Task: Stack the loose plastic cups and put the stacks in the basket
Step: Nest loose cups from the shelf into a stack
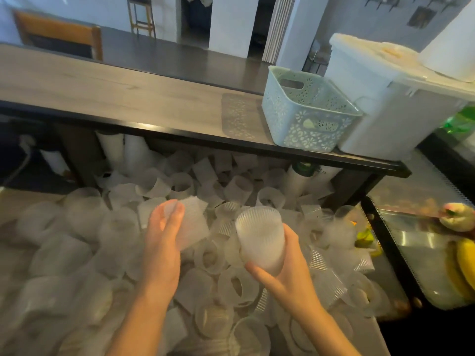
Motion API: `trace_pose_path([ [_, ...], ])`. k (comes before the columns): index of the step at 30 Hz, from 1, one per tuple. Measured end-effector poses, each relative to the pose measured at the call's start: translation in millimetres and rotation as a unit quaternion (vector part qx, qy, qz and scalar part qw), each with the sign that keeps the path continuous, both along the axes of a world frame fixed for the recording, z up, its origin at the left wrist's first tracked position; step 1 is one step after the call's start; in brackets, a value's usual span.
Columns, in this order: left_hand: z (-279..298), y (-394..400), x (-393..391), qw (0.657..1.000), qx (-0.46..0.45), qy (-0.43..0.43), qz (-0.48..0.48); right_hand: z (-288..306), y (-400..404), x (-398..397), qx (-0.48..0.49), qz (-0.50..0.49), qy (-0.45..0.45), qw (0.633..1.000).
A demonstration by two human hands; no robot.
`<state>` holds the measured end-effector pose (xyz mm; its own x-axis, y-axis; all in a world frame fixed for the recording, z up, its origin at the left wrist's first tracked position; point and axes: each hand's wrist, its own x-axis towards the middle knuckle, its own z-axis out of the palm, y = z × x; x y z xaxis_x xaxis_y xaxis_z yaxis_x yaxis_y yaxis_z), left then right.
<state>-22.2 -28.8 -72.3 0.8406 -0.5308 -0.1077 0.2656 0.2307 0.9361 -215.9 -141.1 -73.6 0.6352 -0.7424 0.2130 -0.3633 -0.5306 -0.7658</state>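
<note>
Two bare forearms reach in from the bottom edge over a deep heap of loose cups point(84, 242) that covers the lower counter from the left side to the glass case on the right. The left hand point(164, 240) has its fingers curled round a single ribbed cup point(191, 222), which lies tilted on its side above the heap. The right hand point(280, 268) grips a second cup point(259, 237) from below, thumb across its near wall, and holds it with its closed end pointing up and away. The two hands are apart, with a gap between the two cups. Behind the heap a raised wooden shelf point(115, 96) runs across the scene, and more cups lie in the shadow under it. On the right end of that shelf stands the pale green basket point(305, 116), with patterned cut-out walls and slot handles; nothing shows inside it. Just beside the basket, to its right, stands a large white bin point(380, 98) with a lid. At the far right, bananas point(462, 268) lie inside a glass case.
</note>
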Motion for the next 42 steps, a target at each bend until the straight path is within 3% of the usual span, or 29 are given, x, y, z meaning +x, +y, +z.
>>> trace_pose_path([
  [3,14.6,6.7,-20.7,0.999,-0.028,-0.022,0.005,-10.4,3.9,-13.5,-0.019,0.067,0.058,0.996],
  [7,33.0,6.1,-49.4,0.985,0.057,-0.159,-0.044,-14.1,5.3,-23.6,-0.053,0.096,0.079,0.991],
  [10,32.8,6.4,-64.1,0.951,0.133,-0.266,-0.082,-12.0,9.3,-31.7,-0.058,0.111,0.071,0.990],
  [15,25.2,9.9,-91.0,0.919,0.177,-0.340,-0.096,-13.6,16.2,-49.4,-0.081,0.159,0.067,0.982],
  [26,3.4,6.0,-144.1,0.893,0.236,-0.353,-0.152,-24.9,43.1,-68.6,0.039,0.063,0.027,0.997],
  [31,-16.7,14.2,-146.8,0.950,0.165,-0.214,-0.155,-24.7,38.0,-96.0,0.057,-0.002,0.045,0.997],
  [34,-36.6,16.3,-142.0,0.961,0.197,-0.175,-0.089,-21.9,31.7,-113.5,0.064,-0.051,0.044,0.996],
  [36,-50.3,18.3,-140.2,0.945,0.240,-0.213,-0.067,-23.6,28.7,-124.2,0.079,-0.079,0.045,0.993],
  [42,-76.1,17.3,-148.8,0.838,0.367,-0.403,-0.019,-34.6,30.4,-142.8,0.111,-0.110,0.038,0.987],
])
